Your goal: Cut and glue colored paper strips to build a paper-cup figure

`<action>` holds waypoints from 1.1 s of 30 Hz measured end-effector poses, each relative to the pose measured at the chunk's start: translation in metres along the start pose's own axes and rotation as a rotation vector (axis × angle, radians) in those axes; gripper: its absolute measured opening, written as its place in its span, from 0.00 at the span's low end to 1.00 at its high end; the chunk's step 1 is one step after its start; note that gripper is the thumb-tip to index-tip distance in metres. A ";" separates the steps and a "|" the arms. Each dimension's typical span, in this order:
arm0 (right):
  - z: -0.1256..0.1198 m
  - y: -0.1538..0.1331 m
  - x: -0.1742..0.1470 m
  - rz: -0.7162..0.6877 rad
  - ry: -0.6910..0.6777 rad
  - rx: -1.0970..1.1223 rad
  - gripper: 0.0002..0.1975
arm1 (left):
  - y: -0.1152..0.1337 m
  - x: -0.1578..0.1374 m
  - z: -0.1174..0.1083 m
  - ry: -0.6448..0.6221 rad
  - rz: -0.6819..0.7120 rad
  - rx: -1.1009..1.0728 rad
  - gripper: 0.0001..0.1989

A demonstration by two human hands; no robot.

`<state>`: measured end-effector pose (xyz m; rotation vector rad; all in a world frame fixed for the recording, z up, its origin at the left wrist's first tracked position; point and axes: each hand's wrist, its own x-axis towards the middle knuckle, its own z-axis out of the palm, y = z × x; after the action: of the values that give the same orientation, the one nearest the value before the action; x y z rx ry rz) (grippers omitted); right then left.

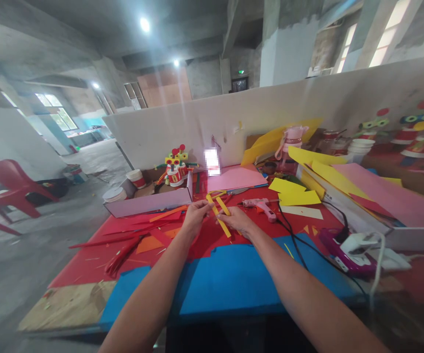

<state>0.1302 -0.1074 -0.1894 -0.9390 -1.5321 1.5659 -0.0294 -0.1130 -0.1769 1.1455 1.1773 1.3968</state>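
Observation:
Above the red part of the tabletop, my left hand (196, 216) pinches a long yellow strip (223, 226), apparently paper or foam, near its upper end. My right hand (236, 220) is closed on a shorter yellow strip (223, 206), its thumb close to the long one. The two strips slant nearly side by side between my hands. Just beyond them lie yellow-handled scissors (216, 193), partly hidden. A pink glue gun (263, 207) rests to the right of my right hand.
A blue sheet (234, 279) covers the near table edge. Left stands a shallow box (153, 202) beside small robot figures (177, 169). Yellow sheets (294, 192), a purple power strip (347, 252) and cables are on the right. A white partition (182, 125) closes the back.

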 end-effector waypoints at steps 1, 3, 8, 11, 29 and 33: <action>0.000 0.000 0.000 -0.004 -0.014 -0.007 0.08 | 0.002 0.001 -0.003 0.016 -0.007 -0.036 0.15; 0.000 0.001 0.000 -0.010 -0.048 -0.015 0.07 | 0.006 0.004 -0.010 0.048 -0.010 -0.084 0.15; 0.000 0.001 0.001 0.009 -0.054 -0.006 0.07 | 0.013 0.006 -0.019 0.083 0.035 -0.156 0.17; 0.001 -0.001 0.000 0.057 -0.005 0.045 0.07 | 0.009 0.002 -0.013 -0.040 -0.041 -0.077 0.20; 0.004 -0.003 0.000 0.043 -0.021 -0.046 0.06 | 0.022 -0.005 -0.011 -0.137 -0.002 -0.003 0.18; 0.005 0.004 0.002 0.004 -0.051 -0.096 0.05 | 0.018 -0.010 0.004 -0.208 -0.045 0.247 0.17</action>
<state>0.1242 -0.1078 -0.1931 -0.9626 -1.6544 1.5408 -0.0255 -0.1240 -0.1597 1.3915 1.2397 1.0895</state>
